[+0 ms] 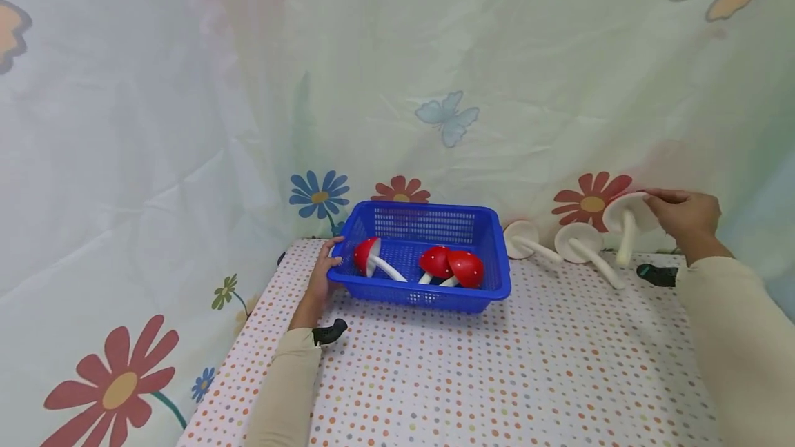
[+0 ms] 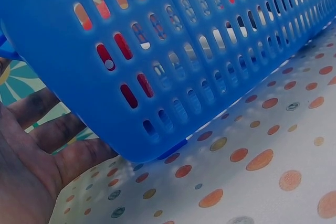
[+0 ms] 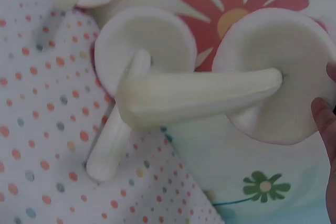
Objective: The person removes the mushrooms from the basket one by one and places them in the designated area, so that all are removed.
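My left hand holds the left end of a blue plastic basket, its fingers against the outer end wall. Inside the basket lie toy mushrooms with white-dotted red caps: one mushroom at the left, two others together at the right. My right hand pinches the cap rim of another toy mushroom. This one is raised at the far right, white underside facing me and stem pointing down; the right wrist view shows its stem close up.
Two more mushrooms, one beside the basket and one farther right, lie with white undersides showing and stems toward me. A dotted cloth covers the table. Behind it hangs a flower-printed curtain.
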`<action>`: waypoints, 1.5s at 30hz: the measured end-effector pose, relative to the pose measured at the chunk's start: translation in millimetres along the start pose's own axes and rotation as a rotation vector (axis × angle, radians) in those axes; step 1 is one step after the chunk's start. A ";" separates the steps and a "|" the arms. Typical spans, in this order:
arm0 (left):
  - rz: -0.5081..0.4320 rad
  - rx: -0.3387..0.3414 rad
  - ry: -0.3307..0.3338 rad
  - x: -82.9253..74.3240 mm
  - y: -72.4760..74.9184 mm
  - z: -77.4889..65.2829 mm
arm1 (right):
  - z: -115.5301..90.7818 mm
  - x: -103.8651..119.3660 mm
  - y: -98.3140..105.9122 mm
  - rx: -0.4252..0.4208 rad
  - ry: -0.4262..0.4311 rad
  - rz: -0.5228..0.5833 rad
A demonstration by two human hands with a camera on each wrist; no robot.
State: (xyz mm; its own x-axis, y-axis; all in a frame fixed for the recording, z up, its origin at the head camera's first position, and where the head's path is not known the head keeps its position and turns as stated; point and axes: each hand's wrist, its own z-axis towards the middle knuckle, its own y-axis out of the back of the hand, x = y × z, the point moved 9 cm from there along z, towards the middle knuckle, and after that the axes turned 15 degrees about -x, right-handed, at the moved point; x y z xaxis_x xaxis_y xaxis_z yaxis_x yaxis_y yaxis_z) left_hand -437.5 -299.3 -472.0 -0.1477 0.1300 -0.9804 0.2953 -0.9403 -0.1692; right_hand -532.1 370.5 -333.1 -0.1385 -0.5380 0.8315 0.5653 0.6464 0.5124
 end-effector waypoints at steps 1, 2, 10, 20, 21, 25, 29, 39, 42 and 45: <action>0.000 0.001 0.001 1.2 0.1 -0.2 | 1.6 -4.0 -1.0 0.002 0.009 -0.015; -0.001 0.004 0.001 1.7 -0.4 -0.7 | 3.5 -8.1 -2.0 -0.001 0.025 -0.034; 0.002 0.028 -0.024 -0.3 -5.8 0.9 | 9.5 -29.9 -13.5 -0.016 0.183 -0.152; 0.017 0.014 -0.030 0.1 0.4 4.5 | 2.2 -29.4 -42.8 0.005 0.253 -0.269; 0.018 0.012 -0.028 0.2 0.8 4.1 | 1.7 -28.8 -44.7 0.002 0.253 -0.280; 0.014 0.012 -0.020 0.9 0.2 3.9 | -1.0 -25.1 -49.4 -0.028 0.297 -0.353; 0.011 0.012 -0.018 1.0 -1.5 5.1 | -2.2 -22.8 -52.4 -0.059 0.343 -0.391; 0.023 -0.012 -0.018 -1.1 -2.8 6.0 | 0.7 -37.6 -64.9 -0.022 0.331 -0.394; 0.025 -0.007 -0.015 -0.3 -2.9 6.7 | 0.1 -41.6 -67.0 -0.011 0.328 -0.373; 0.020 -0.012 -0.012 1.0 -1.0 7.3 | 0.3 -41.3 -70.3 0.009 0.336 -0.392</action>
State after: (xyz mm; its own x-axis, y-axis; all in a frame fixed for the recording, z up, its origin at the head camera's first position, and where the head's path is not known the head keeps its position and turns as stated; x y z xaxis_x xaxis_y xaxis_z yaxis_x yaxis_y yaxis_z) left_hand -444.8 -300.5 -472.0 -0.1531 0.1075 -0.9823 0.3096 -0.9388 -0.1510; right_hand -566.4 347.4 -403.4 -0.0690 -0.8838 0.4627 0.5162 0.3653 0.7746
